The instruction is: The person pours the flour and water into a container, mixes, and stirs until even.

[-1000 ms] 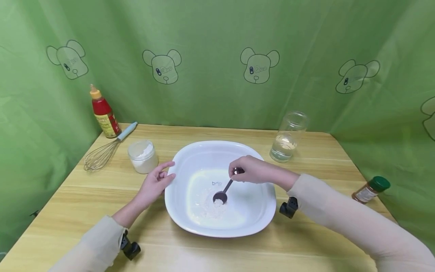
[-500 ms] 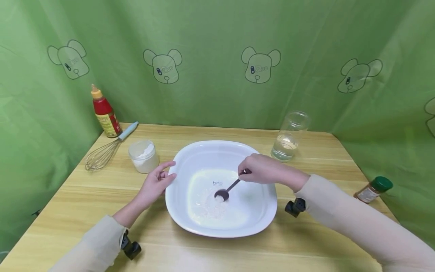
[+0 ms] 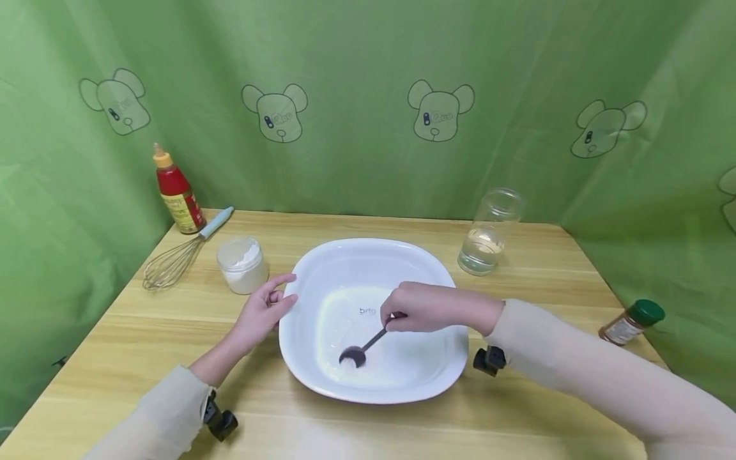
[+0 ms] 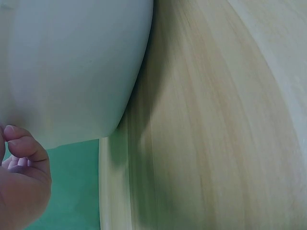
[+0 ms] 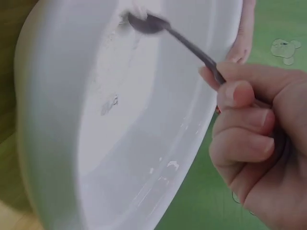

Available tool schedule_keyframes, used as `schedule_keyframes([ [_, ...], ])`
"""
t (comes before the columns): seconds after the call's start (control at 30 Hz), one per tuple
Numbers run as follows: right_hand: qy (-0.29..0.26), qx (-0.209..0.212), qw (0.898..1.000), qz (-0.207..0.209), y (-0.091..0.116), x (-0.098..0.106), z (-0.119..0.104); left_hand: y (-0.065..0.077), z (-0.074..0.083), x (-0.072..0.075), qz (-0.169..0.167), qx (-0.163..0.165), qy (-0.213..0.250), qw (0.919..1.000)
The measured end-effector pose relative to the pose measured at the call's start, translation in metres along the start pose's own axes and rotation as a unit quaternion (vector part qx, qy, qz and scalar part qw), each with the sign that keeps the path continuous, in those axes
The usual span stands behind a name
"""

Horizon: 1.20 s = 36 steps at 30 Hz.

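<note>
A large white basin (image 3: 454, 358) stands on the wooden table, with some white powder and a wet sheen on its floor. My left hand (image 3: 260, 314) holds its left rim, thumb on the edge; the left wrist view shows curled fingers (image 4: 29, 148) against the basin's outer wall. My right hand (image 3: 425, 308) pinches a dark measuring spoon (image 3: 352, 356) by its handle over the basin. The spoon's head is low, near the basin floor, with white powder at it. In the right wrist view the spoon (image 5: 148, 24) is slightly blurred, and droplets cling to the inner wall.
Left of the basin stands a jar of white powder (image 3: 241, 265). Behind it are a whisk (image 3: 178, 259) and a red sauce bottle (image 3: 178, 198). A glass of clear liquid (image 3: 482, 246) stands at the back right, a green-capped spice jar (image 3: 631, 322) at the right edge.
My right hand first drifted right, then swung left and nearer to me, taking the spoon's head toward the basin's front left. The left hand has stayed on the rim.
</note>
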State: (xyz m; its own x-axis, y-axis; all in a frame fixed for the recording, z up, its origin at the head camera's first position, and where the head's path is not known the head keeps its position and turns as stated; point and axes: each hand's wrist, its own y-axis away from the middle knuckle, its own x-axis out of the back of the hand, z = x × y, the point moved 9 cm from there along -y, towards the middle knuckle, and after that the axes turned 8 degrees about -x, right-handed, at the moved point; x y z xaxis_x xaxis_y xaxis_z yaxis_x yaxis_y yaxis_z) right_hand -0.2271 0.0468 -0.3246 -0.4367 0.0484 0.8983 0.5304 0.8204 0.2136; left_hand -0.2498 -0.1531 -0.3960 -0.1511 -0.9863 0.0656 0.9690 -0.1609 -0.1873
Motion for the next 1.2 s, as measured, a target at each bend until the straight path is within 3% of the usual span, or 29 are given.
schedule_keyframes([
  [0.43, 0.059, -0.036, 0.994, 0.083, -0.014, 0.026, 0.024, 0.001, 0.0, -0.001, -0.004, 0.0, -0.005, 1.0],
  [0.63, 0.045, -0.029, 0.996, 0.071, -0.026, 0.018, 0.016, 0.001, 0.001, -0.002, -0.005, -0.002, -0.003, 1.0],
  [0.83, 0.007, 0.042, 0.999, -0.003, -0.021, -0.003, -0.019, 0.001, 0.001, -0.001, -0.004, -0.006, -0.002, 1.0],
  [0.97, 0.012, 0.027, 0.999, -0.035, -0.012, -0.004, -0.02, 0.0, 0.001, -0.002, -0.006, -0.008, -0.005, 0.9999],
  [1.2, 0.063, -0.017, 0.998, 0.015, 0.003, 0.019, 0.008, 0.001, 0.001, -0.002, -0.005, -0.002, -0.001, 1.0],
])
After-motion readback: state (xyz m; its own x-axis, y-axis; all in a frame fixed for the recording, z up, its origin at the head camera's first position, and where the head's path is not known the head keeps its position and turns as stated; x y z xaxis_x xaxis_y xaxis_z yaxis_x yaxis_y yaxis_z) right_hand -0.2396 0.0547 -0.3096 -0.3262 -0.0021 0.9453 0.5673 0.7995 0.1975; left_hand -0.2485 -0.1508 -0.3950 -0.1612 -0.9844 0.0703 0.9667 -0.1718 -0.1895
